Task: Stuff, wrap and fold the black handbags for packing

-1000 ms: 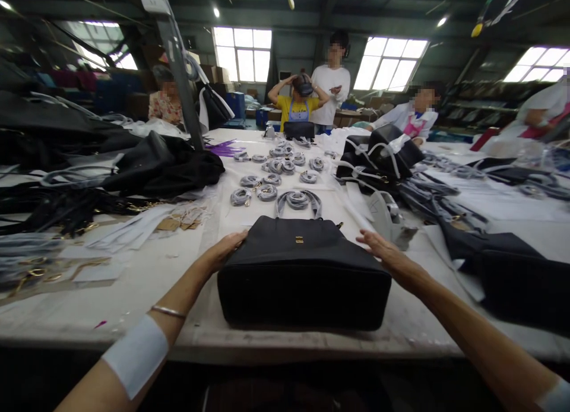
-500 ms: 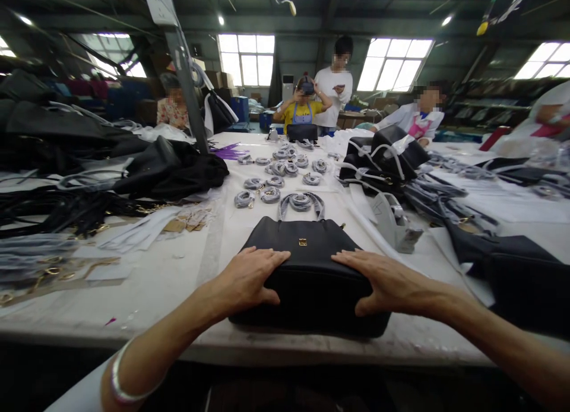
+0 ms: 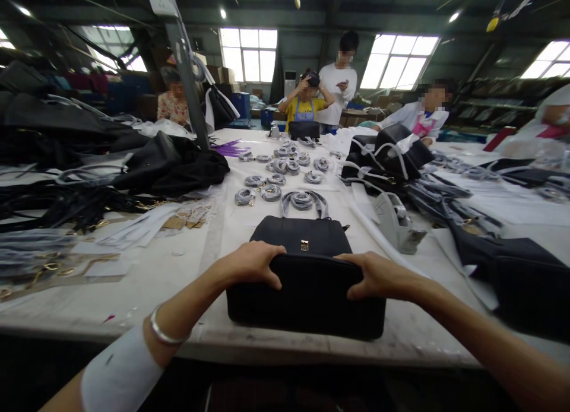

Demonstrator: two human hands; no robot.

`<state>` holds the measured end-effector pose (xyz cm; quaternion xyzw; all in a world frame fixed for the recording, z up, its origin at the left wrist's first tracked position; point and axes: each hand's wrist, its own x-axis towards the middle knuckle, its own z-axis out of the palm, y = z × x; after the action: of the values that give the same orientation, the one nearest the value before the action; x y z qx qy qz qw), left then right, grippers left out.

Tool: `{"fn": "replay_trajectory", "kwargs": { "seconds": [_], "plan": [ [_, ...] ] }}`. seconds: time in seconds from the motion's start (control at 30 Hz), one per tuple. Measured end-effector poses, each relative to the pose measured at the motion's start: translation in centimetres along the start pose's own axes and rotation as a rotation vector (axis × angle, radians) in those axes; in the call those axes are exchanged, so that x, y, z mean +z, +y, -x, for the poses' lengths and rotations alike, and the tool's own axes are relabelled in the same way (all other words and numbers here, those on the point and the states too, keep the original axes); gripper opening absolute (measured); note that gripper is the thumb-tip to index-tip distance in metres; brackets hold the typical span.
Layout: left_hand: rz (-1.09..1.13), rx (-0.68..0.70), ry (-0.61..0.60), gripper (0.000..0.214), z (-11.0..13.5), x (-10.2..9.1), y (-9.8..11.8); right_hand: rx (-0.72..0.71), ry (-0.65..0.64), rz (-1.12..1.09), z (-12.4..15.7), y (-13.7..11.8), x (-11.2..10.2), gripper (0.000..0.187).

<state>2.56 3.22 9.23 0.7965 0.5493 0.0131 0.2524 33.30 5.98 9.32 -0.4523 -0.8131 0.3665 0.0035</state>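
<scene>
A black leather handbag (image 3: 307, 293) with a small gold clasp lies on the white worktable (image 3: 178, 281), its bottom panel facing me at the near edge. My left hand (image 3: 252, 262) grips the bag's near left corner, fingers curled over the top edge. My right hand (image 3: 378, 275) grips the near right corner the same way. A wrapped grey strap (image 3: 304, 200) lies just beyond the bag.
Several coiled grey-wrapped straps (image 3: 276, 179) lie further up the table. Black bags and straps are heaped at left (image 3: 169, 165) and right (image 3: 512, 269). A grey tape dispenser (image 3: 396, 222) stands right of the bag. Several people stand or sit at the far end.
My hands slid from the bag's far sides onto its top, then curled round its near corners. The bag's near end now stands taller toward me.
</scene>
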Motion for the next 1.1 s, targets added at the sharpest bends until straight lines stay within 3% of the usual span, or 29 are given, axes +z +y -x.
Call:
{"fn": "replay_trajectory", "kwargs": {
  "seconds": [0.17, 0.37, 0.43, 0.53, 0.7, 0.83, 1.1],
  "plan": [
    [0.146, -0.009, -0.201, 0.058, -3.5, -0.1, -2.1, 0.045, -0.138, -0.084, -3.3, 1.2, -0.6, 0.042],
    [0.209, -0.044, -0.238, 0.060, -5.4, 1.0, -3.5, 0.027, -0.094, 0.039, -5.4, 1.6, -0.2, 0.044],
    [0.215, -0.039, -0.238, 0.059, -5.6, 1.5, -3.9, 0.040, -0.016, 0.123, -5.9, 1.8, 0.3, 0.041],
    [0.162, -0.026, -0.150, 0.052, -5.4, 2.5, -4.3, 0.076, 0.221, 0.298, -6.3, 2.6, 1.9, 0.039],
    [0.036, -0.052, 0.160, 0.051, -4.5, 4.6, -4.4, 0.063, 0.549, 0.340, -6.0, 4.5, 4.7, 0.044],
    [0.005, -0.092, 0.240, 0.051, -4.3, 5.4, -4.2, 0.064, 0.590, 0.301, -6.1, 5.0, 5.1, 0.044],
    [-0.067, -0.097, 0.255, 0.055, -3.3, 5.0, -3.6, 0.063, 0.617, 0.383, -5.9, 4.7, 5.2, 0.042]
  ]
}}
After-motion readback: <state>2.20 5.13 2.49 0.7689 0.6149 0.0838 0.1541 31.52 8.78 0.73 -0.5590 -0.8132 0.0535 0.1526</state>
